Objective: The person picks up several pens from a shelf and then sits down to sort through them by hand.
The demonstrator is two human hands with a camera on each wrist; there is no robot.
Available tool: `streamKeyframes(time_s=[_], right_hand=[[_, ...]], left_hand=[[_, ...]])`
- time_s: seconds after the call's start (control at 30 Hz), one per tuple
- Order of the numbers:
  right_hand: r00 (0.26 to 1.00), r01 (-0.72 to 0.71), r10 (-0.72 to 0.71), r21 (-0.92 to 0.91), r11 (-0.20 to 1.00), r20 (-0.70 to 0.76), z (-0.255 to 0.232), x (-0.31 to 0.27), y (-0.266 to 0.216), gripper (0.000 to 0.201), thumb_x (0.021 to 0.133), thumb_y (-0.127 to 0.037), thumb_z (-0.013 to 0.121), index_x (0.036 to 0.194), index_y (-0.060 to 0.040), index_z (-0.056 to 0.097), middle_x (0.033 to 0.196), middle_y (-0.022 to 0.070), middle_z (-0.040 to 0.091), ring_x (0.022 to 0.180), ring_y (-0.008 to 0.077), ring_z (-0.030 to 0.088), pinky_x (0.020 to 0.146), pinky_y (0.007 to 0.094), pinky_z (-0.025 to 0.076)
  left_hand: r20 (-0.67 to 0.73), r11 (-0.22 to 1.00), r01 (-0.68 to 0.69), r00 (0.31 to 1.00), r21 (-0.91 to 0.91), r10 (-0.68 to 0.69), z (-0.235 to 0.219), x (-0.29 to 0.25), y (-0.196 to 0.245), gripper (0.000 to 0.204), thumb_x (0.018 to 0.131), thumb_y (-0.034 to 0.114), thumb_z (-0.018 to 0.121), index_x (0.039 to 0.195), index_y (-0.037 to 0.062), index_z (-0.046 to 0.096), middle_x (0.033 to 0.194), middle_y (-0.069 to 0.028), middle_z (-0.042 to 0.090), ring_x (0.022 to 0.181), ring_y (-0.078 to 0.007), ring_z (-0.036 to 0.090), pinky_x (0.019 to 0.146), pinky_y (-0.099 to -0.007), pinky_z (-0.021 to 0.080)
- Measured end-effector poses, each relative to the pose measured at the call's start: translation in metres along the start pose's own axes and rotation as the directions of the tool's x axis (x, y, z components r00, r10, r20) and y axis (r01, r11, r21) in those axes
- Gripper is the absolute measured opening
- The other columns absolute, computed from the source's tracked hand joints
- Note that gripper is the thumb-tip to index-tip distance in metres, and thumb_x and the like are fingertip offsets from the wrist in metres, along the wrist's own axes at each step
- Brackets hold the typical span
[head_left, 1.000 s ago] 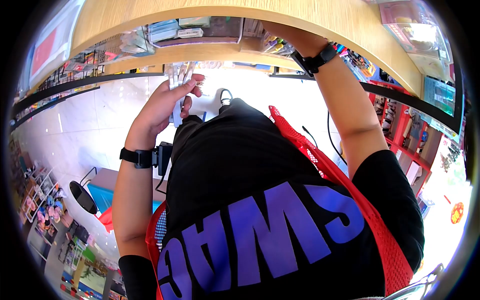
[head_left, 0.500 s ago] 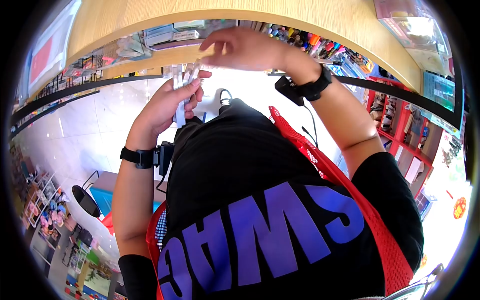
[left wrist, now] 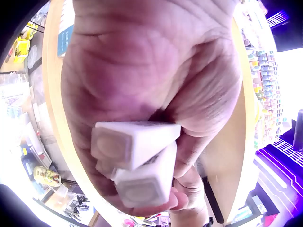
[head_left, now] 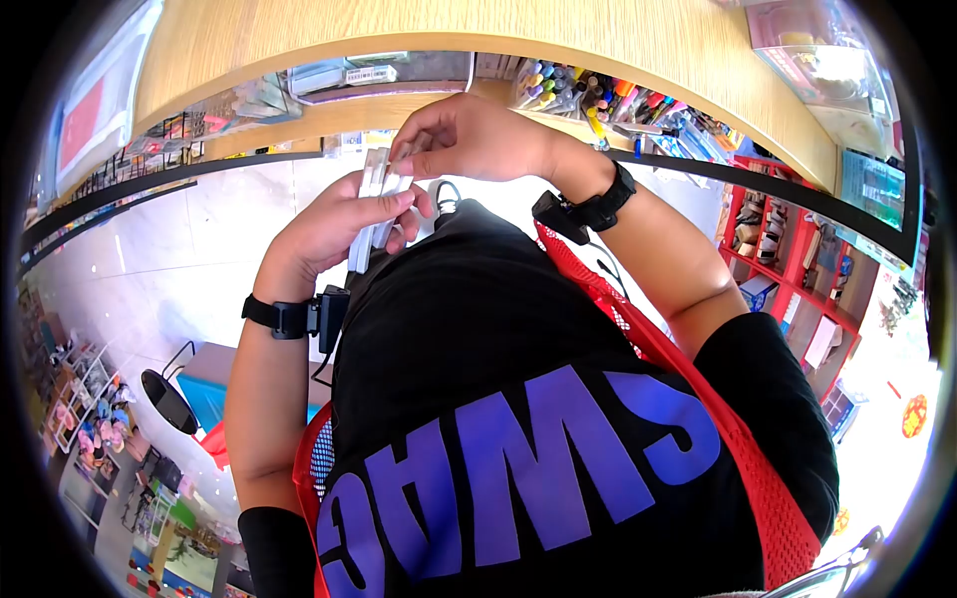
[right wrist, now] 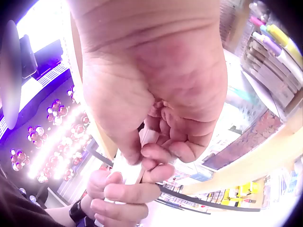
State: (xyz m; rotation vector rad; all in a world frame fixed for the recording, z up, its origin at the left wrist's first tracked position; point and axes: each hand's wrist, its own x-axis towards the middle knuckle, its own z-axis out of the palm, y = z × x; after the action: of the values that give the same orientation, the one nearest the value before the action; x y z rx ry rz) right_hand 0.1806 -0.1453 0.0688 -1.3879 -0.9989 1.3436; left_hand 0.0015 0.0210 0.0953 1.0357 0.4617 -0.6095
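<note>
Grips slim white boxes point(head_left: 373, 171) in the left hand point(head_left: 334, 224), with thumb over and fingers curled round the far side; pinches at least one of them near its upper end with the right hand point(head_left: 474, 140), coming in from the right. Held in the air, beyond the left side of the black shirt point(head_left: 459, 279) and below the wooden shelf point(head_left: 478, 25) in the head view. Running lengthwise from shirt toward shelf, tilted slightly right at the shelf end. Fanned rather than squared up, by the offset ends in the left wrist view; hard to count. Gripped nearest the middle by the left hand, only toward the shelf end by the right; probably hinges on that shared long axis. Well apart from the pens point(head_left: 623, 95), farther right.
</note>
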Motion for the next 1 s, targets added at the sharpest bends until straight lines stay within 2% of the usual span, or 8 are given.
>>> streamKeyframes(time_s=[0.13, 0.37, 0.47, 0.57, 0.67, 0.73, 0.83, 1.0], right_hand=[[0.994, -0.024, -0.006, -0.276, 0.961, -0.107, -0.019, -0.011, -0.017, 0.026, 0.099, -0.023, 0.075, 0.112, -0.0008, 0.075, 0.102, 0.0057, 0.077, 0.092, 0.0116, 0.07, 0.085, 0.028, 0.057], [0.989, -0.095, 0.073, -0.174, 0.98, -0.131, -0.027, -0.016, -0.031, 0.025, 0.1, -0.026, 0.073, 0.113, -0.0044, 0.076, 0.094, 0.0029, 0.075, 0.085, 0.009, 0.068, 0.07, 0.0242, 0.054], [0.974, 0.067, -0.125, -0.287, 0.956, -0.19, -0.048, -0.024, -0.027, 0.029, 0.098, -0.03, 0.075, 0.115, -0.0061, 0.076, 0.093, 0.0092, 0.076, 0.077, 0.0166, 0.072, 0.07, 0.0303, 0.057], [0.764, 0.204, -0.436, -0.463, 0.863, -0.476, -0.091, -0.046, -0.023, 0.031, 0.096, -0.031, 0.076, 0.114, -0.0068, 0.075, 0.094, 0.0109, 0.076, 0.079, 0.0206, 0.073, 0.071, 0.0326, 0.058], [0.458, 0.091, -0.615, -0.654, 0.751, -0.642, -0.121, -0.073, -0.018, 0.031, 0.096, -0.031, 0.075, 0.115, -0.0066, 0.075, 0.095, 0.0113, 0.076, 0.08, 0.0213, 0.073, 0.072, 0.0333, 0.057], [0.373, -0.015, -0.678, -0.734, 0.679, -0.634, -0.134, -0.075, -0.012, 0.031, 0.096, -0.031, 0.075, 0.115, -0.0065, 0.075, 0.096, 0.0116, 0.076, 0.081, 0.0218, 0.073, 0.072, 0.0337, 0.057], [0.397, -0.132, -0.718, -0.81, 0.571, -0.571, -0.145, -0.061, 0.0, 0.031, 0.096, -0.03, 0.075, 0.115, -0.0063, 0.075, 0.096, 0.012, 0.075, 0.082, 0.0225, 0.073, 0.073, 0.0344, 0.057], [0.568, -0.198, -0.698, -0.896, 0.398, -0.436, -0.146, -0.023, 0.017, 0.031, 0.096, -0.03, 0.074, 0.116, -0.0061, 0.074, 0.098, 0.0127, 0.075, 0.083, 0.0237, 0.072, 0.074, 0.0354, 0.057]], left_hand=[[-0.056, 0.996, -0.078, 0.996, -0.033, 0.076, 0.008, -0.001, 0.0, 0.039, 0.102, 0.032, 0.069, 0.126, 0.0024, 0.063, 0.102, -0.0076, 0.07, 0.076, -0.0117, 0.065, 0.063, -0.0257, 0.054], [-0.014, 1.0, -0.022, 1.0, -0.01, 0.022, -0.006, 0.001, -0.004, 0.053, 0.109, 0.039, 0.057, 0.146, 0.0012, 0.055, 0.112, -0.0085, 0.069, 0.058, -0.0053, 0.044, 0.051, -0.0192, 0.041], [-0.038, 0.999, -0.034, 0.999, -0.012, 0.033, 0.003, 0.001, 0.003, 0.051, 0.11, 0.037, 0.054, 0.149, 0.0032, 0.052, 0.111, -0.0079, 0.067, 0.056, -0.0033, 0.039, 0.048, -0.0175, 0.037], [-0.121, 0.998, -0.055, 0.991, -0.003, 0.055, 0.005, -0.002, 0.002, 0.048, 0.112, 0.035, 0.051, 0.152, 0.0088, 0.051, 0.11, -0.0069, 0.066, 0.056, -0.0018, 0.037, 0.046, -0.016, 0.035], [-0.178, 1.0, -0.015, 0.984, 0.023, 0.019, -0.001, -0.004, 0.001, 0.046, 0.112, 0.036, 0.05, 0.152, 0.0146, 0.052, 0.113, -0.0066, 0.065, 0.055, -0.0012, 0.035, 0.046, -0.0152, 0.034], [-0.191, 0.999, 0.009, 0.981, 0.035, -0.002, -0.004, -0.004, 0.001, 0.045, 0.112, 0.036, 0.05, 0.152, 0.0171, 0.052, 0.113, -0.0061, 0.064, 0.055, -0.0008, 0.035, 0.046, -0.0149, 0.034], [-0.196, 0.999, 0.013, 0.98, 0.032, -0.007, -0.007, -0.005, -0.005, 0.044, 0.112, 0.035, 0.051, 0.151, 0.015, 0.053, 0.109, -0.0049, 0.064, 0.056, -0.0004, 0.036, 0.047, -0.0146, 0.034], [-0.188, 1.0, -0.002, 0.982, 0.003, 0.002, -0.011, -0.009, -0.013, 0.043, 0.111, 0.033, 0.053, 0.148, 0.0128, 0.055, 0.103, -0.0028, 0.064, 0.056, 0.0001, 0.037, 0.048, -0.0149, 0.034]])
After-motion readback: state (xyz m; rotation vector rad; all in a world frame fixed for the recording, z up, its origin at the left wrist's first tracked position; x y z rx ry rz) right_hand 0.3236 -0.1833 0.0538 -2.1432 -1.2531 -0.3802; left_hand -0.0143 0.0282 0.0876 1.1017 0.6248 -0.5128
